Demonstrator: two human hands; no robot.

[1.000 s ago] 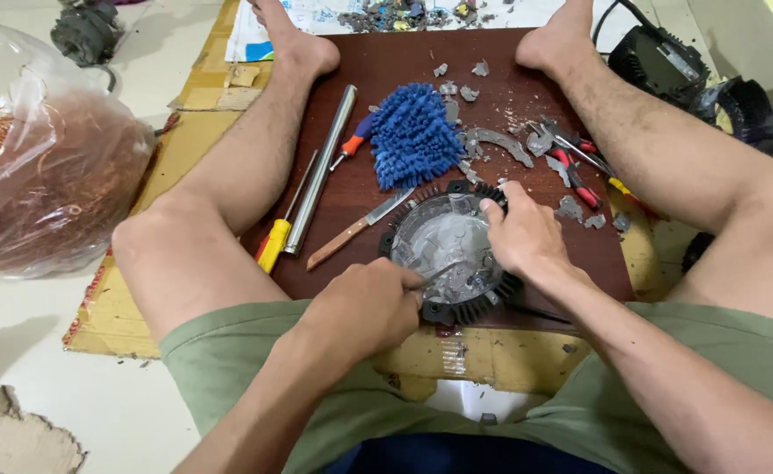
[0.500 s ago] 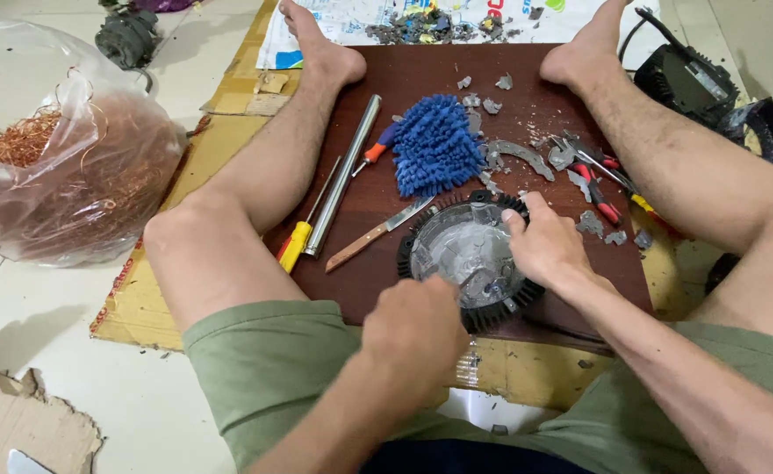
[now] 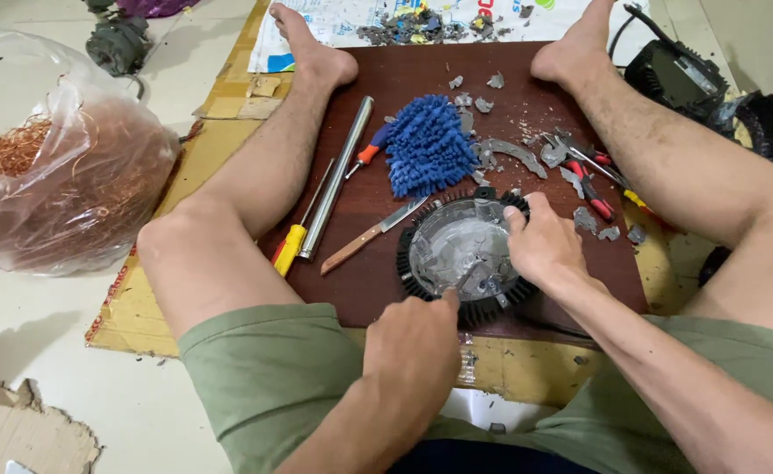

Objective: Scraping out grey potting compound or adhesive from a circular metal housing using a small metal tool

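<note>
Head view: round finned motor part (image 3: 456,250) at centre of dark wooden board (image 3: 377,290). Right hand (image 3: 540,246) gripping its rim at 3 o'clock. Left hand (image 3: 413,338) clenched around thin metal tool (image 3: 467,277) at 6 o'clock. Blue duster (image 3: 426,145) at 12 o'clock.

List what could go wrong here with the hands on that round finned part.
1. The left hand pushes a thin tool into the round part toward the right hand gripping its rim; a slip could jab those fingers.
2. Broken metal shards lie beside bare legs and could cut skin.
3. The knife lies loose close to the left leg.
</note>
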